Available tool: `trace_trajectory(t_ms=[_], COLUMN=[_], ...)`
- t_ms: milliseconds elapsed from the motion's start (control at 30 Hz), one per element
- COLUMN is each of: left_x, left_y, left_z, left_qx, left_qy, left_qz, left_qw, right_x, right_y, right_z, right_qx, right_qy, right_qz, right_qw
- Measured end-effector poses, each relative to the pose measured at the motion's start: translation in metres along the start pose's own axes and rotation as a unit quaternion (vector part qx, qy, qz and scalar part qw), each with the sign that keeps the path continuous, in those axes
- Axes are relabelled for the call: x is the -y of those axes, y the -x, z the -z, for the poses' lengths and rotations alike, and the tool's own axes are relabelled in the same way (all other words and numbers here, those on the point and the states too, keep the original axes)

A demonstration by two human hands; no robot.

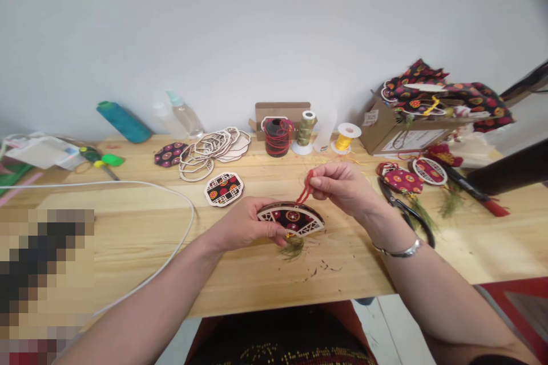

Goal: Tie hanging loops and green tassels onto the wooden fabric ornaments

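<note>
A fan-shaped ornament [293,218] with a pale cut-out wooden frame over dark patterned fabric is gripped at its left end by my left hand [252,222]. A green tassel [293,247] hangs from its lower edge. My right hand [336,185] is closed, pinching a red cord [304,189] that runs up from the ornament's top edge. Just behind my left hand lies a finished-looking octagonal ornament [224,189] flat on the table. Black-handled scissors [406,214] rest beyond my right wrist, partly hidden by it.
Stacked wooden frames [214,151], a red cord spool [277,138], a green thread cone [305,131] and a yellow spool [343,139] stand along the wall. At right is a cardboard box [398,125] of fabric. A white cable [188,205] loops at left. Dark scraps [321,269] litter the front.
</note>
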State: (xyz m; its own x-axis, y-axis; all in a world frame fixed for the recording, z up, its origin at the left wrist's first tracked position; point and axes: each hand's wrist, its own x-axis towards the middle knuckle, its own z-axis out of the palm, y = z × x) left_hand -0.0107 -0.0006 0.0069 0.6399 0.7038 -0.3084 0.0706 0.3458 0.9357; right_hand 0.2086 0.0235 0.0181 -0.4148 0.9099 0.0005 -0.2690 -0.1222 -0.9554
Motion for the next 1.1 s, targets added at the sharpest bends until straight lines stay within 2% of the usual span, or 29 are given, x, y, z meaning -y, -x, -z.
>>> trace_trajectory(t_ms=[533, 867, 1100], left_x=[0.000, 0.000, 0.003], left_y=[-0.001, -0.001, -0.002], left_z=[-0.001, 0.000, 0.001], left_qx=[0.010, -0.005, -0.010], left_qy=[0.016, 0.014, 0.014], left_qz=[-0.007, -0.007, -0.027], left_qw=[1.000, 1.000, 0.999], right_x=[-0.002, 0.000, 0.001], right_y=[-0.001, 0.003, 0.002], right_z=[0.002, -0.005, -0.008], right_qx=[-0.001, -0.027, -0.021], right_qy=[0.047, 0.136, 0.140], right_qz=[0.005, 0.034, 0.027], right_qw=[0.999, 0.990, 0.990])
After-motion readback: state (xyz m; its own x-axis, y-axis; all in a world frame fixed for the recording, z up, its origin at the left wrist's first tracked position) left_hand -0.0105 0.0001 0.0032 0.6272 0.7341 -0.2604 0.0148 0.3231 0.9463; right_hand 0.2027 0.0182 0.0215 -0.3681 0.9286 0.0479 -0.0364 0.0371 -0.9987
